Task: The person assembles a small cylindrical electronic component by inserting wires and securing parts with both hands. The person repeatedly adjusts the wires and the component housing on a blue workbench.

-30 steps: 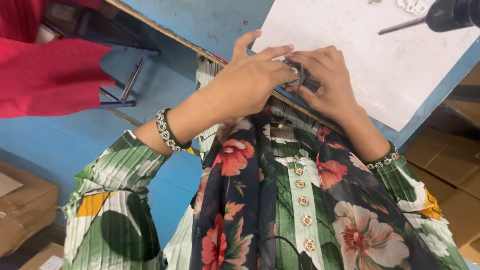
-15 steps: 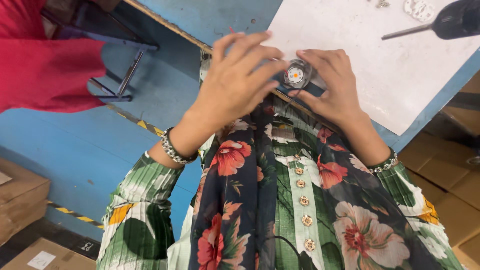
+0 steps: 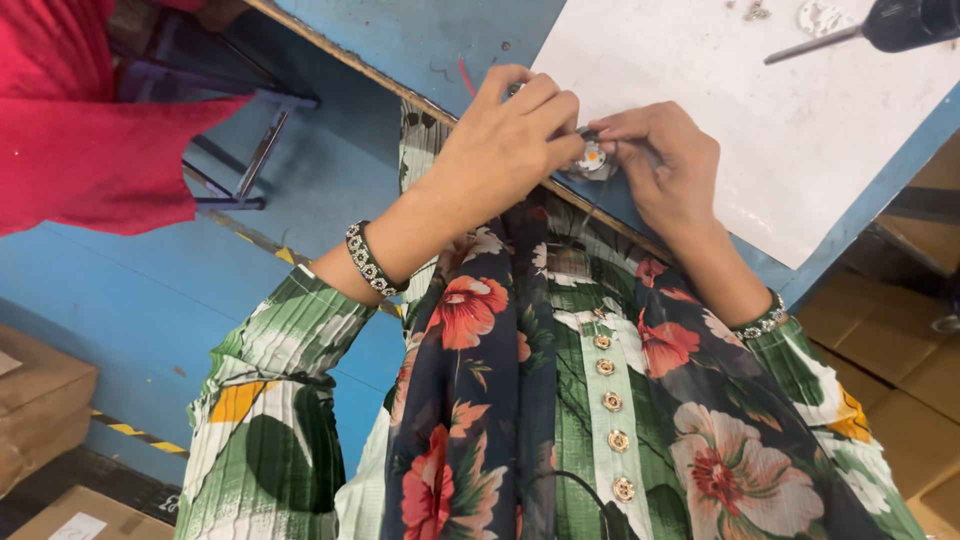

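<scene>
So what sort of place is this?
Probably a small assembly workshop: both hands work a small round part on a blue bench, a power screwdriver nearby, cardboard boxes below.

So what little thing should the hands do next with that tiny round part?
Probably steady the small round metal part with the orange centre on the white sheet: both hands, left and right, pinch it at the table edge.

My left hand (image 3: 505,145) and right hand (image 3: 655,160) meet fingertip to fingertip, both palms down, fingers curled and pinched close. My forearms angle in from either side, wrists slightly bent, elbows spread wide.
</scene>
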A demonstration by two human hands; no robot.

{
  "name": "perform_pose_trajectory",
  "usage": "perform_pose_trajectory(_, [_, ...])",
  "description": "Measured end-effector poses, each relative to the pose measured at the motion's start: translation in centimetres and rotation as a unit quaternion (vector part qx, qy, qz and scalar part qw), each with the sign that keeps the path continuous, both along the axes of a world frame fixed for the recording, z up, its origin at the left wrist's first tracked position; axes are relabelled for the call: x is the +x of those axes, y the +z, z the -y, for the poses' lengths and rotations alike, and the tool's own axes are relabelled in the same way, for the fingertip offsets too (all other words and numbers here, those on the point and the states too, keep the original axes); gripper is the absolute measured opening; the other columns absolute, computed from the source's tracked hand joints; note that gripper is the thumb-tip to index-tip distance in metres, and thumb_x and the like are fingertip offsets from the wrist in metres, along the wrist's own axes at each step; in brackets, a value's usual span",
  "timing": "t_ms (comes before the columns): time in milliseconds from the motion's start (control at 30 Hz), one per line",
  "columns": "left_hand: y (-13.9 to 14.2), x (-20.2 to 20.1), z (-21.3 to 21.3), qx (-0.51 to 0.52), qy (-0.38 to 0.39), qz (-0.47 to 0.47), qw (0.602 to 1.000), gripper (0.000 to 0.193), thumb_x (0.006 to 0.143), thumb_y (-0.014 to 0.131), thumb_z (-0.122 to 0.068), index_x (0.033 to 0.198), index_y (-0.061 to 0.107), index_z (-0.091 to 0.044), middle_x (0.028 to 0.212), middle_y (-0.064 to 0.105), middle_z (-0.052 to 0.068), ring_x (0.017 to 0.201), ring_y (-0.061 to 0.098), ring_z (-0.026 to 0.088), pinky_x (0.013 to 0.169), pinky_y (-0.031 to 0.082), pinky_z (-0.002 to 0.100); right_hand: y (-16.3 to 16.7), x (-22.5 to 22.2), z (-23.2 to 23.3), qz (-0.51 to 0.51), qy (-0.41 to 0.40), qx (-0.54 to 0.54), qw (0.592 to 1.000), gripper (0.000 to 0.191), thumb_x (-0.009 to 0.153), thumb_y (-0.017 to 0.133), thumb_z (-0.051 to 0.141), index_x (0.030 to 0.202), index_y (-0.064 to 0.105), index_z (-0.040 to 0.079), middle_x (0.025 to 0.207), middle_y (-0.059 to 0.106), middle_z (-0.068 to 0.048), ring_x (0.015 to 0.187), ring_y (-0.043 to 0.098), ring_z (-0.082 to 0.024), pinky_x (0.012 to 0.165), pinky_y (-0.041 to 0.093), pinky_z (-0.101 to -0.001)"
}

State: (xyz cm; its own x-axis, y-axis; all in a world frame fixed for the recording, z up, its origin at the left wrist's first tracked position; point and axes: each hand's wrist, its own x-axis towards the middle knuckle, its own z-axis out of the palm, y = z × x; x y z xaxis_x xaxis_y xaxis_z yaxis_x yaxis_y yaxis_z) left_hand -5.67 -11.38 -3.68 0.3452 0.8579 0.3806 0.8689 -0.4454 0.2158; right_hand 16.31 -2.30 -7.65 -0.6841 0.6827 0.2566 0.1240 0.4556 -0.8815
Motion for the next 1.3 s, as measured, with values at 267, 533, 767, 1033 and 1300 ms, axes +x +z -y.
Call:
perform_pose_trajectory(267, [-0.2, 1.1, 0.3, -0.037, 0.008, 0.109, 0.993, 0.013, 0.088, 0.078, -0.020, 0.096, 0.069, -0.015, 0.105, 0.059, -0.001, 0.106, 0.056, 0.020, 0.098, 0.041, 0.043, -1.5, -0.2, 0.6, 0.020, -0.066, 0.042, 0.997, 0.007, 0.105, 0.071, -0.006, 0.104, 0.065, -0.003, 0.100, 0.071, -0.012, 0.093, 0.074, -0.020, 0.081, 0.059, -0.0309])
perform_pose_trajectory(533, [-1.1, 2.4, 0.0, -0.014, -0.004, 0.162, 0.987, 0.009, 0.095, 0.074, -0.015, 0.099, 0.066, -0.012, 0.102, 0.065, 0.000, 0.112, 0.061, 0.019, 0.104, 0.044, 0.042, -2.6, 0.3, 0.5, -0.005, -0.097, 0.045, 0.994, 0.007, 0.112, 0.061, -0.006, 0.108, 0.055, -0.005, 0.098, 0.067, -0.014, 0.091, 0.075, -0.021, 0.080, 0.058, -0.0298])
perform_pose_trajectory(767, [-1.6, 2.6, 0.2, -0.031, -0.002, 0.178, 0.984, 0.013, 0.095, 0.073, -0.021, 0.099, 0.066, -0.010, 0.109, 0.071, 0.007, 0.115, 0.063, 0.024, 0.100, 0.045, 0.041, -3.4, 0.7, 0.7, -0.046, -0.078, -0.016, 0.996, 0.013, 0.122, 0.051, 0.005, 0.115, 0.046, -0.005, 0.096, 0.065, -0.014, 0.093, 0.077, -0.021, 0.080, 0.062, -0.0277])
perform_pose_trajectory(1033, [-2.0, 3.0, 0.2, -0.020, -0.003, 0.144, 0.989, 0.009, 0.097, 0.069, -0.018, 0.102, 0.067, -0.012, 0.108, 0.072, 0.000, 0.124, 0.063, 0.020, 0.105, 0.046, 0.041, -3.0, 0.5, 0.6, -0.106, -0.104, -0.138, 0.979, 0.029, 0.117, 0.058, 0.022, 0.114, 0.045, -0.004, 0.097, 0.070, -0.013, 0.095, 0.077, -0.020, 0.084, 0.061, -0.0288])
perform_pose_trajectory(1300, [-2.0, 0.7, -0.2, 0.044, -0.037, -0.002, 0.998, 0.011, 0.096, 0.066, -0.017, 0.105, 0.067, -0.012, 0.110, 0.073, -0.003, 0.130, 0.060, 0.019, 0.111, 0.042, 0.044, -1.2, 1.0, -0.3, 0.015, -0.034, -0.066, 0.997, 0.013, 0.109, 0.065, 0.004, 0.111, 0.069, -0.008, 0.108, 0.072, -0.015, 0.095, 0.070, -0.019, 0.081, 0.057, -0.0291])
